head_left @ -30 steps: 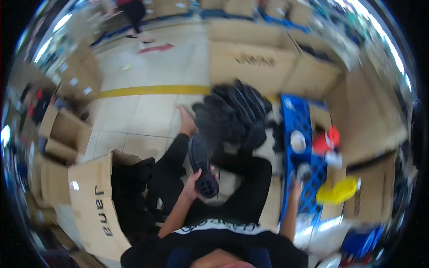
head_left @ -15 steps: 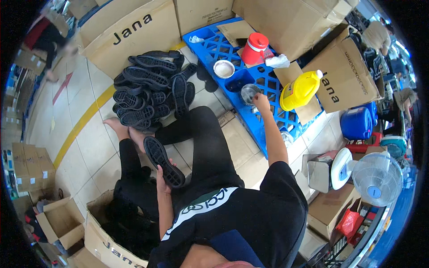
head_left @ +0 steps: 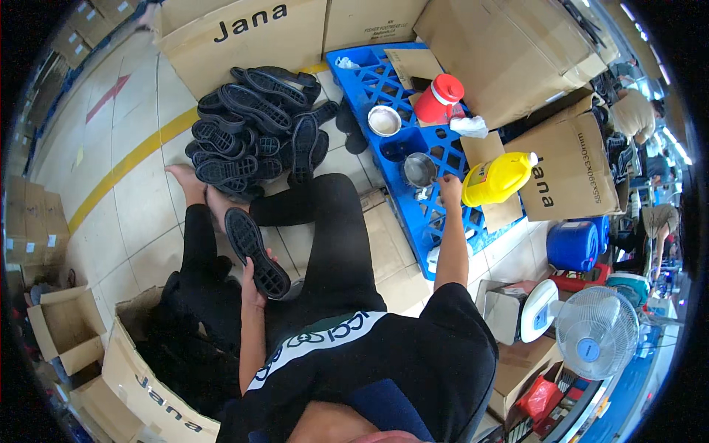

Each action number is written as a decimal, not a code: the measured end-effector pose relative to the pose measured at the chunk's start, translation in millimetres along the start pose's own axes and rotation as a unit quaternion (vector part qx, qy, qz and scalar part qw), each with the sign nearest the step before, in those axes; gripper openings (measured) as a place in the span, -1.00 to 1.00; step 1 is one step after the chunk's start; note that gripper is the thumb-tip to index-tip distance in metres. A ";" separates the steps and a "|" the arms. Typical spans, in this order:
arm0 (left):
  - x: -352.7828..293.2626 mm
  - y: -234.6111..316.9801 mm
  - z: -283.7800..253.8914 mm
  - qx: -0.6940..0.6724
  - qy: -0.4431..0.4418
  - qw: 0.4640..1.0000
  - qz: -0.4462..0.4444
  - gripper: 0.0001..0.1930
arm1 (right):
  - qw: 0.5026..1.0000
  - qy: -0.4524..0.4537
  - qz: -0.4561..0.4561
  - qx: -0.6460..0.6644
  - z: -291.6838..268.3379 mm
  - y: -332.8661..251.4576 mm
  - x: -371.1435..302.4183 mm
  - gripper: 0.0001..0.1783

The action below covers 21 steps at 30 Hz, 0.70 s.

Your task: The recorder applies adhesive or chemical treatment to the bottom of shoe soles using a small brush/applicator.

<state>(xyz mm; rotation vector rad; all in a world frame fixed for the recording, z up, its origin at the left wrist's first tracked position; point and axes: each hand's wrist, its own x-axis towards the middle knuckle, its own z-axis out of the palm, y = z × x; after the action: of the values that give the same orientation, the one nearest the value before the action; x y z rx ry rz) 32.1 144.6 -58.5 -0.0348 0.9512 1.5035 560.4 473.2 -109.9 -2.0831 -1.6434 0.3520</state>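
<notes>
My left hand (head_left: 255,283) is wrapped round a black shoe sole (head_left: 255,247), tilted over my lap with its ridged face up. My right hand (head_left: 450,191) is over the blue pallet (head_left: 399,166), just right of a round metal cup (head_left: 419,169). Its fingers look closed, but whatever they may hold is too small to make out. Close by that hand stands a yellow jug (head_left: 496,179) with a white cap. A heap of black shoe soles (head_left: 247,125) lies on the floor beyond my feet.
On the pallet are a white bowl (head_left: 384,120), a red jug (head_left: 439,99) and a crumpled white cloth (head_left: 470,126). Cardboard boxes (head_left: 251,52) line the far side. An open carton (head_left: 159,384) with dark contents stands at my left; a fan (head_left: 591,336) is at my right.
My right hand has drawn back from over the metal cup to its right side. The left hand keeps the sole over my lap. The whole view has shifted a little.
</notes>
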 end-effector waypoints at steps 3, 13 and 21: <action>-0.9 0.0 3.9 -0.018 -0.006 1.000 -0.004 -0.50 | 0.999 0.024 0.034 -0.023 -8.9 0.7 -2.9 -0.71; -15.8 14.3 41.5 -0.001 -0.112 0.993 -0.027 -0.24 | 0.840 -0.306 0.016 0.448 -15.9 -220.2 -107.0 -0.75; -35.8 29.1 75.5 0.073 -0.151 0.983 0.078 -0.27 | 0.736 -0.412 -0.073 0.533 -14.8 -409.5 -226.7 -0.82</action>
<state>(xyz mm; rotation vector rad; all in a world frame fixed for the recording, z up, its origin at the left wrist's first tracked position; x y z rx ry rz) 53.1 162.1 25.7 0.3725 0.8280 1.5248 163.5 325.4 89.8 -0.8812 -1.3592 1.8445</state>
